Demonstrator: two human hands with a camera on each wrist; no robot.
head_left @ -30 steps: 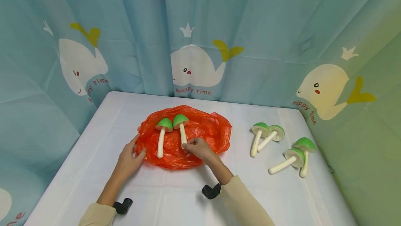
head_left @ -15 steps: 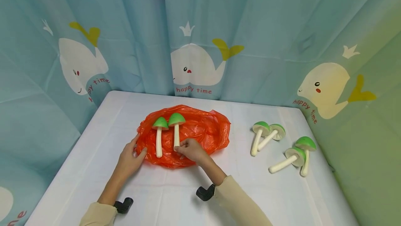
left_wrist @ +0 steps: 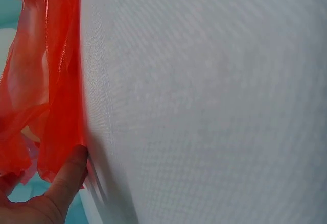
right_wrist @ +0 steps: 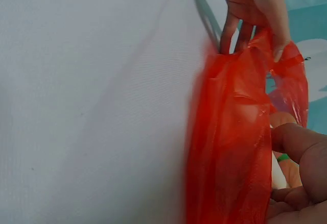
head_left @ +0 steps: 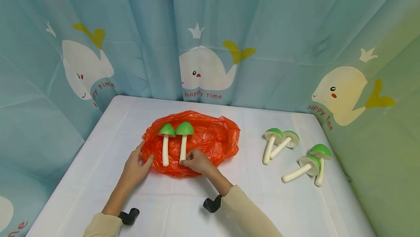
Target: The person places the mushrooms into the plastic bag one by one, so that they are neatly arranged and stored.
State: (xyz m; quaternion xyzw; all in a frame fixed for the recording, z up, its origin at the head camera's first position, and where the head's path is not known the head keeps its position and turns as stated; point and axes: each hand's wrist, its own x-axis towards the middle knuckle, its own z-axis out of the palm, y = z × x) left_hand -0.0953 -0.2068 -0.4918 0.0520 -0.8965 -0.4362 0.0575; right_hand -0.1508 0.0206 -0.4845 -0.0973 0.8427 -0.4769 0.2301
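A white table [head_left: 183,208] stands before whale-print curtains [head_left: 210,40]. Two green-capped mushrooms [head_left: 174,144] lie on the orange bag [head_left: 210,138]; four more [head_left: 295,156] wait well apart. The right hand [head_left: 197,161] pinches one stem, and the left hand [head_left: 136,166] grips the bag's edge.

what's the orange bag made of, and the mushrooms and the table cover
Bag: thin glossy plastic film, by its crinkles, shine and translucency in the wrist views. Mushrooms: toys, probably smooth matte plastic or painted wood; uniform green caps, cream stems, too even to be real. Table cover: looks like white woven or non-woven cloth, with fold creases and a fine grid texture up close.
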